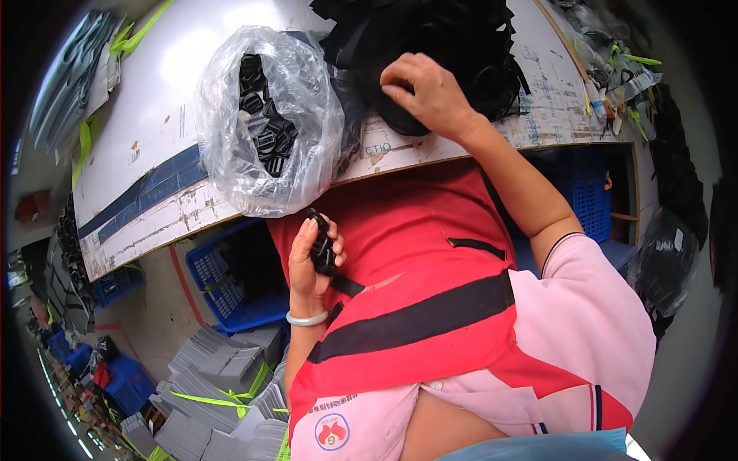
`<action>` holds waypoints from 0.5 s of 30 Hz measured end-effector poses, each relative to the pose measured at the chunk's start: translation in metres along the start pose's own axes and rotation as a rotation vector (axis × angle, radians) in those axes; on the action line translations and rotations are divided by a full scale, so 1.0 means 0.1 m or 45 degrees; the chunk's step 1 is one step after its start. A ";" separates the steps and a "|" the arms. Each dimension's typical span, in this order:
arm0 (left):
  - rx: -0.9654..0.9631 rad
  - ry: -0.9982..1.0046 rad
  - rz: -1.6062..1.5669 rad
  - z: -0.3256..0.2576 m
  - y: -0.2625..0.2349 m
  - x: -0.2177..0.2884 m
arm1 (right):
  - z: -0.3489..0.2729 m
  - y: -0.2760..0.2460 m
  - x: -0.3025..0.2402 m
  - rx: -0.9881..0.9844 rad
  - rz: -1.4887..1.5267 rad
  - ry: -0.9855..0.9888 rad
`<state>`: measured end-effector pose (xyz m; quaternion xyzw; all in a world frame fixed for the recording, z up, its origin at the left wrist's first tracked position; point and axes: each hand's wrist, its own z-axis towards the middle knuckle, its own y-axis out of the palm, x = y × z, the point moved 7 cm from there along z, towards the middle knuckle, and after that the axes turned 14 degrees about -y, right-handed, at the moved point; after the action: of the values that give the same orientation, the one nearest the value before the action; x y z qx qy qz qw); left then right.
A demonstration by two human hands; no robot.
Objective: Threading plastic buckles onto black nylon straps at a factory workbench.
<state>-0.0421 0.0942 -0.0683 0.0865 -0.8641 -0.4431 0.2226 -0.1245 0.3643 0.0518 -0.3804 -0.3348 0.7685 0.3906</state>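
My left hand (314, 257), wearing a pale bangle, is closed round several black plastic buckles (323, 247), held in front of the red apron (430, 207). Just beyond it, at the table edge, stands a clear plastic bag (307, 115), its mouth gaping over more loose black buckles (269, 131). Farther right, my right hand (427, 88) reaches over the table with curled fingers on a big heap of black webbing straps (453, 38). A bit of dark strap shows between its thumb and forefinger; the fingertips are partly lost against the black heap.
The white table (173, 100) has a worn front edge. Under it are a blue crate (219, 276) at left and another blue crate (588, 192) at right. Stacked grey sheets (207, 384) tied with yellow-green bands lie lower left. Plastic-wrapped goods (665, 250) stand at right.
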 end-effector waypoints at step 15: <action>0.440 0.279 0.521 -0.09 0.08 0.19 | 0.19 -0.41 -1.11 0.024 0.072 -0.928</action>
<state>-0.0549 0.0856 -0.0518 -0.0057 -0.8971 -0.2230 0.3814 -0.0816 0.2846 0.1298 -0.0871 -0.4344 0.8671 0.2277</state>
